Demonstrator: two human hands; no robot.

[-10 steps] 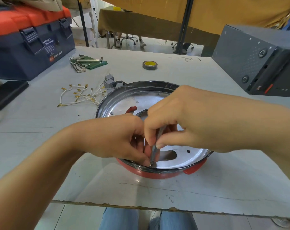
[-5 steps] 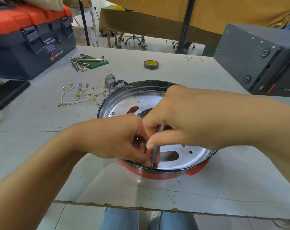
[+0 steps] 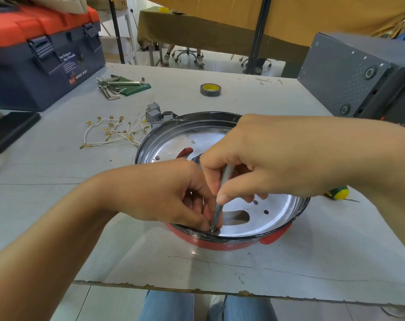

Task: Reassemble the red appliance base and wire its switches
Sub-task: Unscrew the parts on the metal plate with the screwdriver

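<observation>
The red appliance base sits upturned on the grey table, near its front edge, with a shiny metal plate set inside its dark rim. At the six o'clock point of that rim, the tip of a thin metal screwdriver shaft stands nearly upright on a small screw. The right hand reaches in from three o'clock and grips the shaft, with thumb and curled fingers wrapped around it. The left hand comes in from eight o'clock, its fingertips curled and pinching at the screw right beside the tip. At ten o'clock from the base, a loose bundle of white wires with brass terminals lies on the table, and just beside the rim at eleven o'clock are small grey switch blocks. Farther out at eleven o'clock lies a set of hex keys on a green pouch, and at twelve o'clock a roll of dark tape. A blue toolbox with an orange lid stands at the far ten o'clock corner, a dark flat object lies at nine o'clock, and a grey metal case fills the two o'clock side. A green and yellow handle peeks out at three o'clock behind the right forearm.
</observation>
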